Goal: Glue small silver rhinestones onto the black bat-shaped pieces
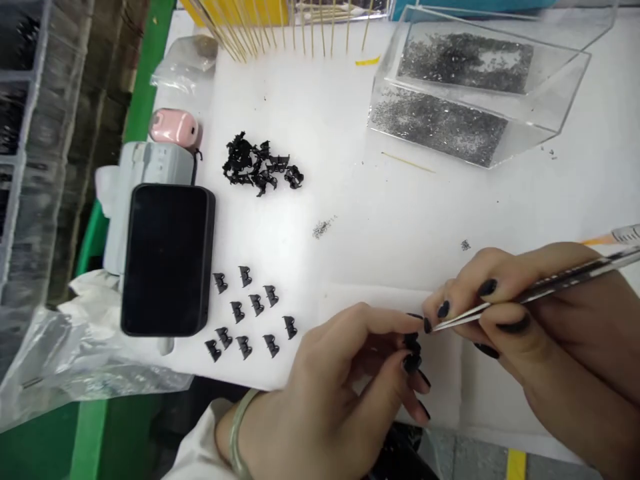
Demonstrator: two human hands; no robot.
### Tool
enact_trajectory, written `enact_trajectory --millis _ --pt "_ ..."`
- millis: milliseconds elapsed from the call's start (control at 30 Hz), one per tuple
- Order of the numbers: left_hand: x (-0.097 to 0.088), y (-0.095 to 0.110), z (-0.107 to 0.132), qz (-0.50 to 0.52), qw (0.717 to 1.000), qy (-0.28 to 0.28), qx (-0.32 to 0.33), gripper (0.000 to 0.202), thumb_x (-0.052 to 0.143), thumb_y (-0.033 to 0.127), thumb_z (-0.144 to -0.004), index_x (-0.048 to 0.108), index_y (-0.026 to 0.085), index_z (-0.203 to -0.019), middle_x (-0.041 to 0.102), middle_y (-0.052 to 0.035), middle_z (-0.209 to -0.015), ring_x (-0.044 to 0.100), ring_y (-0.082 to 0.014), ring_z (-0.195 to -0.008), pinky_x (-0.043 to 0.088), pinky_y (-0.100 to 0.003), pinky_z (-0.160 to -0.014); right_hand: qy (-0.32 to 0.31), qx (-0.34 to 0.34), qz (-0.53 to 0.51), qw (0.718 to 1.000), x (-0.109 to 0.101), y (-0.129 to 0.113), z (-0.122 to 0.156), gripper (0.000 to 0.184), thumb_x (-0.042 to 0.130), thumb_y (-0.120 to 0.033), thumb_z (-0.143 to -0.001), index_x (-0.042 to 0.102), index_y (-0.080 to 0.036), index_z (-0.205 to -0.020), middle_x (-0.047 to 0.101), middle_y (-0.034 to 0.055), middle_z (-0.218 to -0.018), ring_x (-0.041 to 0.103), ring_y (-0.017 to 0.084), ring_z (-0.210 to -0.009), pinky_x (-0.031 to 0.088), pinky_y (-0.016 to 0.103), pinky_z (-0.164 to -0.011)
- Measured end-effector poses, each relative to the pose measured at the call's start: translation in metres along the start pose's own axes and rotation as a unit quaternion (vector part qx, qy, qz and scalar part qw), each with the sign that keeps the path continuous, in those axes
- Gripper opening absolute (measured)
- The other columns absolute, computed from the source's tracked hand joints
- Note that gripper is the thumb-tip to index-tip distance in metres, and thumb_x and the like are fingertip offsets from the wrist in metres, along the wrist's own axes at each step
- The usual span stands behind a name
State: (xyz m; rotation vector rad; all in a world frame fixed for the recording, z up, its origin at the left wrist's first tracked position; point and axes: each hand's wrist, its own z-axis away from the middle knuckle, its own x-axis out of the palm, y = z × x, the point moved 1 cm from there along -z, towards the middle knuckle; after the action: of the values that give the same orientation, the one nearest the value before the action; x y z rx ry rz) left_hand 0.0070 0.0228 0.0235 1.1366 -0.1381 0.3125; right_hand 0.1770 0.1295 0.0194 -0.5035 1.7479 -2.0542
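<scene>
My left hand is closed, pinching a small black plastic part between thumb and fingers; the fingertips hide much of it. In my right hand are metal tweezers, held like a pen. Their tips meet my left fingertips beside the part; whether they grip anything is too small to tell. Left of my hands, several similar black parts lie spaced out on the white work surface. Farther back is a tangled heap of black parts. Tiny dark pieces form small piles, one mid-table, another by my right hand.
Clear acrylic trays with scattered tiny pieces stand back right. A thin stick lies before them; more upright sticks stand behind. At left are a black phone-like device, a pink case and plastic bags.
</scene>
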Motion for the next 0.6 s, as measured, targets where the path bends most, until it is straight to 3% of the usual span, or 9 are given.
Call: enact_trajectory --millis 100,167,267,400,533,600 --pt "0.001 0.001 -0.003 0.017 1.000 0.018 0.003 0.027 0.059 0.008 -0.103 0.071 0.028 -0.115 0.075 0.0014 -0.081 0.076 -0.0104 -0.061 0.065 -0.016 -0.062 -0.023 -0.024 -0.031 0.999 0.006 0.005 0.000 0.007 0.063 -0.037 -0.107 0.059 -0.033 -0.102 0.064 -0.0019 -0.084 0.068 0.017 -0.079 0.062 0.026 -0.068" --pt "0.002 0.001 -0.005 0.028 0.999 0.038 0.007 0.026 0.060 0.007 -0.102 0.073 0.028 -0.112 0.075 0.0018 -0.078 0.075 -0.0101 -0.058 0.065 -0.016 -0.059 -0.045 -0.040 -0.050 0.997 0.008 0.008 0.001 0.005 0.062 -0.031 -0.107 0.058 -0.034 -0.105 0.062 -0.0023 -0.083 0.069 0.016 -0.085 0.063 0.025 -0.078" --pt "0.003 0.002 -0.004 0.047 0.997 0.065 0.014 0.021 0.066 0.008 -0.100 0.074 0.027 -0.106 0.075 0.0028 -0.075 0.073 -0.0100 -0.054 0.065 -0.016 -0.053 -0.072 -0.048 -0.050 0.995 0.009 0.013 0.005 0.017 0.060 -0.019 -0.106 0.057 -0.035 -0.112 0.063 -0.0023 -0.088 0.070 0.016 -0.091 0.063 0.026 -0.086" --pt "0.004 0.002 -0.001 0.036 0.997 0.069 0.006 0.021 0.066 0.010 -0.100 0.075 0.027 -0.107 0.074 0.0025 -0.080 0.075 -0.0118 -0.059 0.066 -0.018 -0.050 -0.127 -0.059 -0.074 0.987 0.011 0.016 0.005 0.019 0.051 -0.016 -0.110 0.050 -0.034 -0.114 0.063 -0.0037 -0.094 0.069 0.012 -0.080 0.063 0.022 -0.077" --pt "0.005 0.002 0.000 0.027 0.994 0.108 -0.008 0.013 0.070 0.014 -0.100 0.076 0.026 -0.102 0.074 0.0029 -0.071 0.066 -0.0050 -0.047 0.054 -0.005 -0.045 -0.150 -0.071 -0.106 0.980 0.014 0.018 0.001 0.019 0.048 -0.014 -0.111 0.049 -0.033 -0.117 0.062 -0.0046 -0.099 0.070 0.009 -0.082 0.063 0.022 -0.079" --pt "0.005 0.002 0.001 0.023 0.991 0.131 -0.011 0.007 0.074 0.018 -0.098 0.077 0.025 -0.099 0.073 0.0025 -0.067 0.060 -0.0033 -0.043 0.049 -0.004 -0.043 -0.158 -0.081 -0.110 0.978 0.015 0.018 -0.001 0.023 0.049 -0.010 -0.110 0.049 -0.032 -0.117 0.061 -0.0043 -0.101 0.071 0.009 -0.084 0.063 0.023 -0.079"
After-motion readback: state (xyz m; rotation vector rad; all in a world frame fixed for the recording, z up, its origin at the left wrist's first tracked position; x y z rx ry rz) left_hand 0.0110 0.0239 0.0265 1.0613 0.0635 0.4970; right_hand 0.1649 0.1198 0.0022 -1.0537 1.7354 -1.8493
